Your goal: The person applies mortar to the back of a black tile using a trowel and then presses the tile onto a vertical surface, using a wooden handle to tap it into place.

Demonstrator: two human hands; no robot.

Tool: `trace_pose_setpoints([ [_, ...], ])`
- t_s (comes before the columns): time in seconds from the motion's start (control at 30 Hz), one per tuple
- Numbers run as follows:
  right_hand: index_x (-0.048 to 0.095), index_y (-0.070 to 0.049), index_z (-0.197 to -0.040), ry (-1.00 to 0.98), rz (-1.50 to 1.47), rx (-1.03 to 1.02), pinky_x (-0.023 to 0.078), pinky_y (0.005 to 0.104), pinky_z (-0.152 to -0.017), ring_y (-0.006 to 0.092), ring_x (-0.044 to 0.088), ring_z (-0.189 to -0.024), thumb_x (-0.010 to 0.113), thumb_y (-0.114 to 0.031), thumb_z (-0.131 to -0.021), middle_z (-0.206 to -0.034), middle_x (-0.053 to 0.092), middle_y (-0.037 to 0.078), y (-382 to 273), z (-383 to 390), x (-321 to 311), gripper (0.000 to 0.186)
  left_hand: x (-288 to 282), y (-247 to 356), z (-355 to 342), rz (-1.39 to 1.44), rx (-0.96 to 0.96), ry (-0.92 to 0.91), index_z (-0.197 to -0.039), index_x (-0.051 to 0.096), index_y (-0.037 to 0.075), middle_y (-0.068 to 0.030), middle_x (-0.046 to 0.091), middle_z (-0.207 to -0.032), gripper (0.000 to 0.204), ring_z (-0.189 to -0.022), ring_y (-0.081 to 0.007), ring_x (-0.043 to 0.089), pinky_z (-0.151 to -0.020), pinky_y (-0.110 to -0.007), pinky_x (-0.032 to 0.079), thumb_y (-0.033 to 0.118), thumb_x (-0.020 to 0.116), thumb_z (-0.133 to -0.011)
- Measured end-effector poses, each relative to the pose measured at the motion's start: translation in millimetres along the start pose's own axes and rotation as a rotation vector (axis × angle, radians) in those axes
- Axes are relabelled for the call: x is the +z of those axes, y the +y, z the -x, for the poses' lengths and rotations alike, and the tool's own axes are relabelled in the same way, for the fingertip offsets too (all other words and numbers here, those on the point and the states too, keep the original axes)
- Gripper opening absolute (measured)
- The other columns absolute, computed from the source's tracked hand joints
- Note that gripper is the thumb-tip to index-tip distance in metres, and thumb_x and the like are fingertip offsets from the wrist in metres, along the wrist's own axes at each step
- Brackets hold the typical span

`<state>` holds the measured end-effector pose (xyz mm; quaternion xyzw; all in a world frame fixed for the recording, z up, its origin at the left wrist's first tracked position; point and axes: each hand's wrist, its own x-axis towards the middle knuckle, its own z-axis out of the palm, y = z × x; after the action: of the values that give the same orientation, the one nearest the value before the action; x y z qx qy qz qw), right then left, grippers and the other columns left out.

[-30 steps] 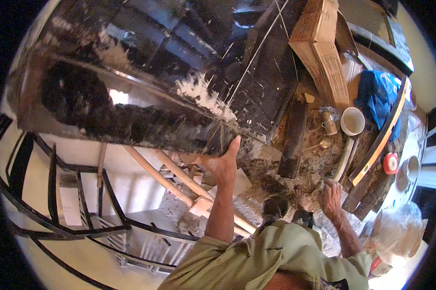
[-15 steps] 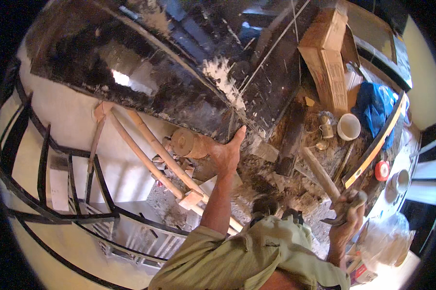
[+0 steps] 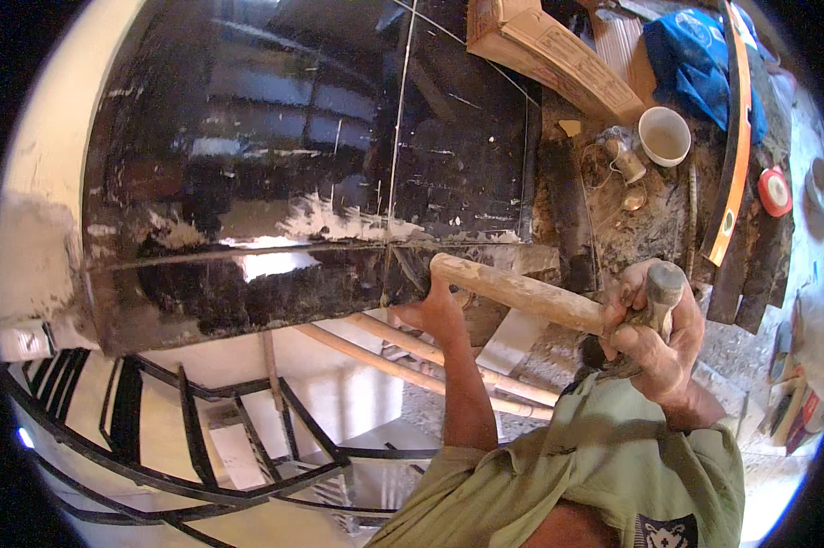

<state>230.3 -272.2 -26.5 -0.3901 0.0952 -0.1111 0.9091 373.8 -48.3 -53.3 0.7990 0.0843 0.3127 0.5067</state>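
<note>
Nearest, the right hand (image 3: 659, 342) is closed firmly around the metal-headed hammer with a pale, round wooden handle (image 3: 531, 292), gripping it close to the head. It looks stiff and head-heavy; the handle, pointing left, seems the surer hold for swinging. Its free end reaches just over the left hand (image 3: 437, 315), which lies against the right end of the glossy black, smeared stone strip (image 3: 348, 283), thumb raised; its fingers are partly hidden, so I cannot tell how tightly they hold. The strip, edging the large shiny black slabs (image 3: 275, 110), is probably heavy, slick and brittle, best supported along its lower edge. Beyond sits a brown cardboard box (image 3: 558, 55).
</note>
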Motion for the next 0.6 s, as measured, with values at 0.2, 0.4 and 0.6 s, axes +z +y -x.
trace_pose_setpoints([
  [0.2,0.05,-0.001,-0.11,0.01,0.013,0.022,0.048,0.0288,-0.072,0.0127,0.058,-0.08,0.068,-0.007,-0.077,-0.09,0.062,0.007,20,-14,12,0.038,3,-3,1,0.041,0.007,-0.007,-0.132,0.045,-0.003,-0.0151,0.052,-0.132,0.065,-0.115,-0.024,0.053,-0.1,-0.038,0.045,0.001,0.076,-0.075],
  [0.4,0.052,-0.001,-0.106,-0.008,0.025,0.003,0.048,0.0284,-0.071,0.0124,0.058,-0.08,0.066,-0.001,-0.076,-0.089,0.062,0.007,19,-12,11,0.033,1,-16,-3,0.049,-0.028,0.04,-0.13,0.047,-0.001,-0.0143,0.053,-0.129,0.064,-0.112,-0.0231,0.054,-0.095,-0.037,0.049,-0.002,0.077,-0.073],
  [0.6,0.052,0.002,-0.104,-0.032,0.048,-0.002,0.048,0.0286,-0.071,0.0149,0.059,-0.078,0.066,0.002,-0.074,-0.088,0.06,0.009,16,-17,16,0.032,-3,-23,-9,-0.033,0.09,0.052,-0.136,0.038,-0.002,-0.0163,0.049,-0.134,0.077,-0.116,-0.0252,0.052,-0.1,-0.038,0.045,-0.001,0.08,-0.072],
])
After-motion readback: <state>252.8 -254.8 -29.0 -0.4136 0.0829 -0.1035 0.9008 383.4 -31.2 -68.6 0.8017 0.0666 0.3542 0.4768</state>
